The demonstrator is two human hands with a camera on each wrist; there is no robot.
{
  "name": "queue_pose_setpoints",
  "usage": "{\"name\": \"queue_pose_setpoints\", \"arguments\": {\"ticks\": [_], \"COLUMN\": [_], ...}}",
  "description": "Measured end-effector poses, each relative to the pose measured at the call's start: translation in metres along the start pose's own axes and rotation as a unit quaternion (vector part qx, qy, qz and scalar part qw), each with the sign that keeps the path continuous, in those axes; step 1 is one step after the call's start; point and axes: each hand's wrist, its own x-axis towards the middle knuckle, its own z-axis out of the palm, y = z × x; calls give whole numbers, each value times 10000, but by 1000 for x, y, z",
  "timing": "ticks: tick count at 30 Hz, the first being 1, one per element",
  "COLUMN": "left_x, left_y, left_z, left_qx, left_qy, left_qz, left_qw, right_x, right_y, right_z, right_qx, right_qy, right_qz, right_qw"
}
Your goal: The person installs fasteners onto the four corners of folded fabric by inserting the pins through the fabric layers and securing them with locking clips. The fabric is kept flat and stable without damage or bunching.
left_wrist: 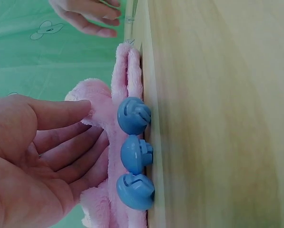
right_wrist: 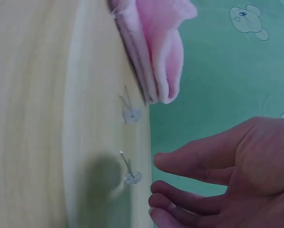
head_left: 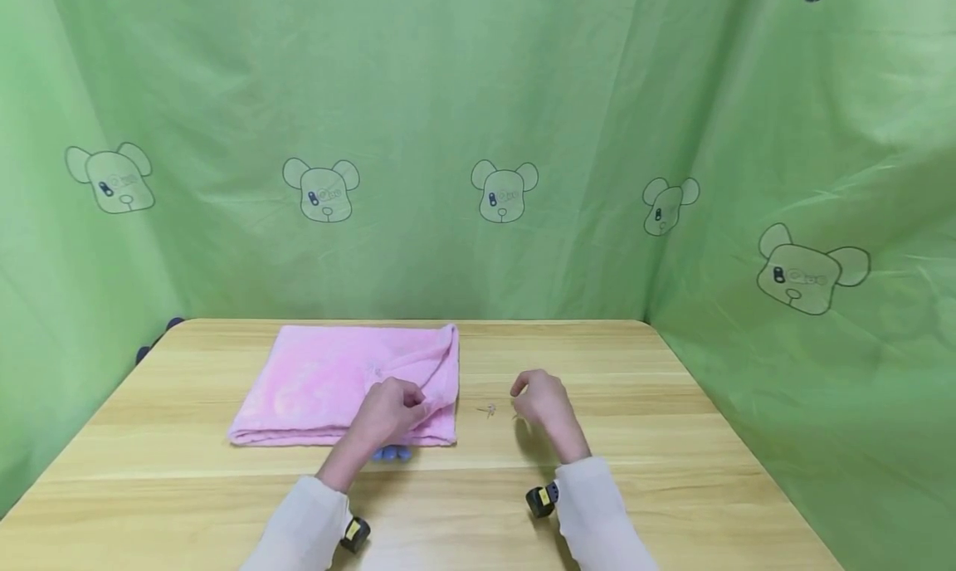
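A folded pink plush blanket lies on the table, its right-hand corner layer lifted. My left hand pinches that raised layer between thumb and fingers; the left wrist view shows the thumb against the fluffy fabric. Three round blue plastic pieces with slotted undersides, one of them the middle piece, sit along the blanket's front edge. To the right of the blanket lie clear-headed pins. Over another clear-headed pin hovers my right hand, thumb and fingers apart and holding nothing.
The wooden table carries all of this. Green curtains with bear-face outlines hang behind it and at both sides. A small black camera is strapped at each wrist.
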Motion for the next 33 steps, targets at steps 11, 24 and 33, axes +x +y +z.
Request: {"name": "queue_pose_setpoints", "arguments": {"ticks": [11, 24, 33], "left_x": [0, 0, -1], "left_y": [0, -3, -2], "left_z": [0, 0, 0], "left_qx": [-30, -96, -62], "left_qy": [-39, -101, -156], "left_qz": [-49, -81, -130], "left_qw": [10000, 9999, 9998], "right_x": [1, 0, -4], "right_y": [7, 3, -9], "right_z": [11, 15, 11], "right_qx": [-526, -633, -171], "right_qy": [-206, -187, -64], "right_qz": [73, 156, -204], "right_qw": [9984, 9977, 9996]}}
